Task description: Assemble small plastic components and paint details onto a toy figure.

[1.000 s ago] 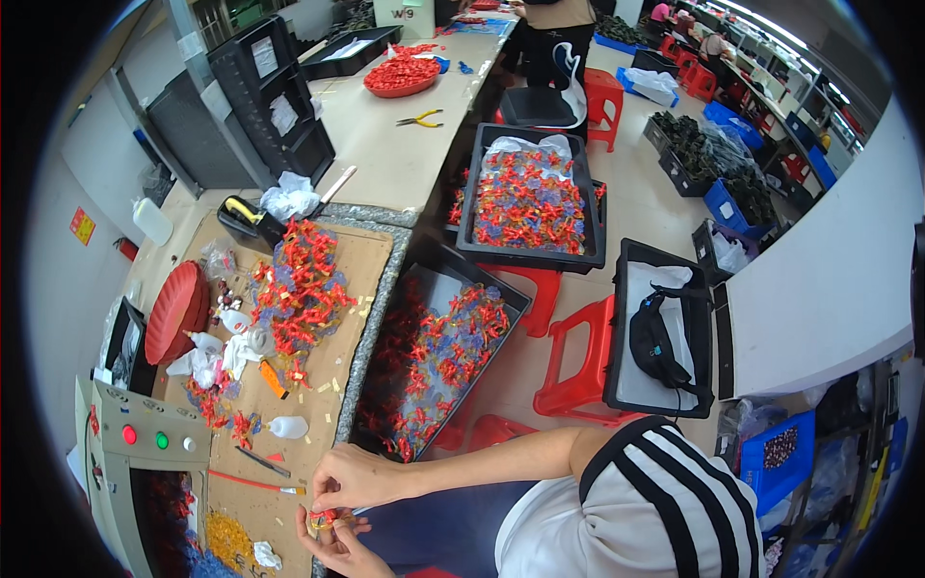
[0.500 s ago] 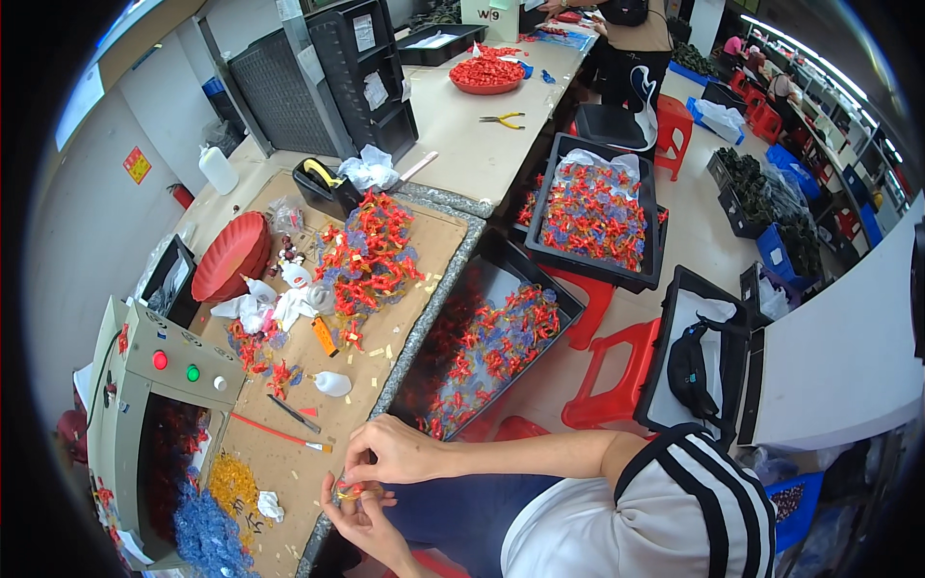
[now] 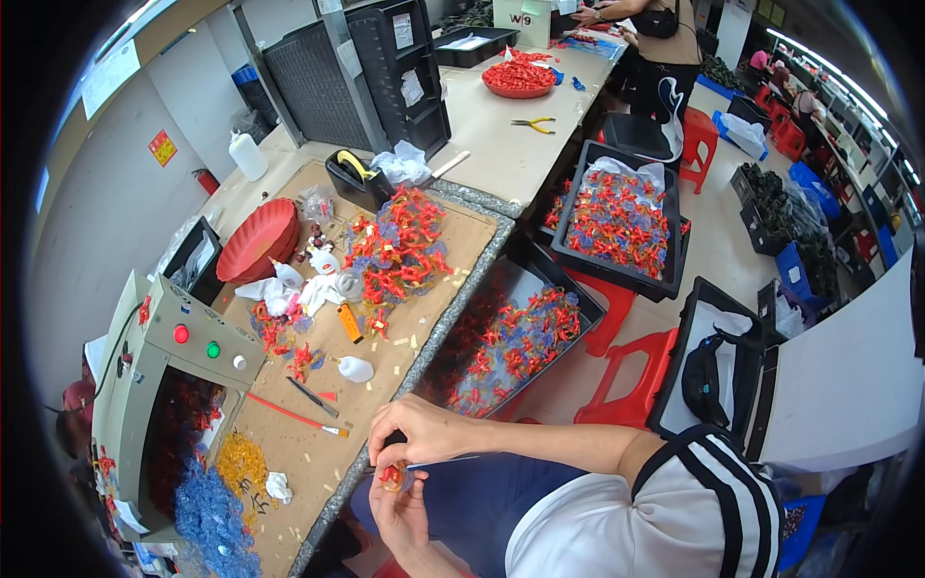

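Note:
My left hand (image 3: 400, 515) is raised palm-up beside the table's front edge, its fingers closed on a small red-and-clear plastic piece (image 3: 391, 478). My right hand (image 3: 416, 430) bends over it from the right, thumb and fingers pinched just above the piece. A thin pale strip (image 3: 436, 464) shows beneath my right hand; whether those fingers hold it is hidden. On the table near the hands lie a red-handled brush (image 3: 299, 416), a dark slim tool (image 3: 313, 397) and a small white squeeze bottle (image 3: 355, 369).
A heap of red and violet pieces (image 3: 400, 241) covers the cardboard. A grey-green machine (image 3: 183, 337) stands left, near blue pieces (image 3: 207, 511) and yellow pieces (image 3: 241, 467). Right of the table are a filled black tray (image 3: 602, 313) and a red stool (image 3: 631, 380). A person (image 3: 660, 58) stands behind.
The view has shifted, so the scene sits further right. My hands remain together at the table edge; my right fingers have changed their pose, and the thin pale strip now shows below them.

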A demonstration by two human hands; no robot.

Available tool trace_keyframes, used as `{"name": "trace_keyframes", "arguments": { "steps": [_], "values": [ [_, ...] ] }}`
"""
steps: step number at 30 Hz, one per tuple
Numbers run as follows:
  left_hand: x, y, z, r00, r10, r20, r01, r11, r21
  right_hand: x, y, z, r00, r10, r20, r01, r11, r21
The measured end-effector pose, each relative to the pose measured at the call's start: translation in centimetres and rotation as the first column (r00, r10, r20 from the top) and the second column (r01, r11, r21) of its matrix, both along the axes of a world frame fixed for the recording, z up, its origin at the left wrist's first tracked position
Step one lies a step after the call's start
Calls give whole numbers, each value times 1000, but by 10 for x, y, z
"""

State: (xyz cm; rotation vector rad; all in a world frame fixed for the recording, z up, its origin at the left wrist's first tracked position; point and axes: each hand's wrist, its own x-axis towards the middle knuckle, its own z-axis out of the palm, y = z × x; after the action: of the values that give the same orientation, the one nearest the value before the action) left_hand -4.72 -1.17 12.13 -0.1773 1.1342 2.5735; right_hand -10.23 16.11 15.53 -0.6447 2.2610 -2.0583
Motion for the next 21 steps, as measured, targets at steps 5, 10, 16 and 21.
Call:
{"name": "trace_keyframes", "arguments": {
  "steps": [5,10,16,21],
  "values": [
    [-5,3,6,999,-25,-48,20,993,-113,-1,6,6,998,13,-65,-12,1000,6],
    [-8,-11,9,993,-81,-84,59,970,-236,-13,-8,0,997,59,-55,-55,997,59],
    [-16,24,15,978,-75,-193,-44,835,-548,-11,26,4,989,6,150,-16,998,66],
    [-1,5,8,976,153,-155,-201,907,-371,-12,-1,2,967,48,252,-98,977,191]
  ]
}}
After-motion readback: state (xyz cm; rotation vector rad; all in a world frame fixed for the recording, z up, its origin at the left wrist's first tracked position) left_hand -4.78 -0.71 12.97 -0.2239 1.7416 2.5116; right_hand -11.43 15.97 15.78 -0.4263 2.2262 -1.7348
